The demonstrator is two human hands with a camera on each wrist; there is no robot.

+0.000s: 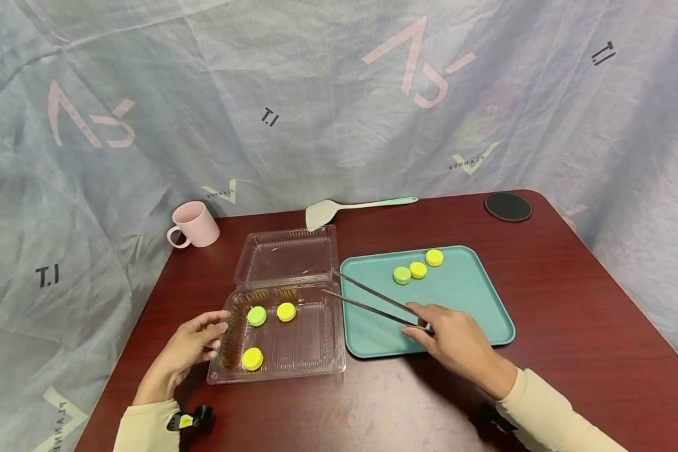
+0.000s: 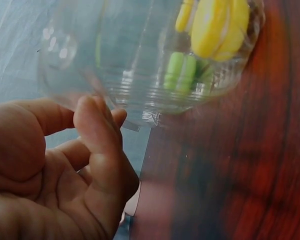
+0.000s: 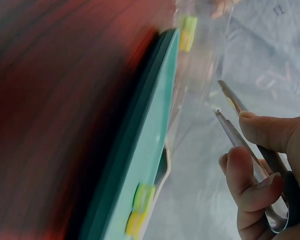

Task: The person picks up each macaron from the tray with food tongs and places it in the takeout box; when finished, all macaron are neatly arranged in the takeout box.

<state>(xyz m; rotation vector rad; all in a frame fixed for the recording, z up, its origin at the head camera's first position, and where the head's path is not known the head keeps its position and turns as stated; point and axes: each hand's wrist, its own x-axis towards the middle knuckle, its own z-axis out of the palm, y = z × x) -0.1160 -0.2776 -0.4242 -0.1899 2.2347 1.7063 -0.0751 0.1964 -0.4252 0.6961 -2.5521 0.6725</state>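
Observation:
A hinged clear plastic box (image 1: 316, 329) lies with its lid folded back; in it are two yellow macarons (image 1: 252, 358) and a green macaron (image 1: 257, 316). My left hand (image 1: 183, 351) pinches the box's left rim between thumb and fingers, seen close up in the left wrist view. Above the teal tray (image 1: 452, 314), my right hand (image 1: 463, 345) holds metal tongs (image 1: 373, 307). Their tips reach over the box's right edge, spread apart with nothing between them. On the tray's far part sit a green macaron (image 1: 402, 275) and two yellow macarons (image 1: 434, 257).
A pink mug (image 1: 200, 226) stands at the table's back left. Behind the box lies a spatula (image 1: 350, 206) with a pale blade, touching or close to the lid's far edge. A black round disc (image 1: 508, 206) lies at the back right, and a printed grey cloth (image 1: 316, 113) hangs behind.

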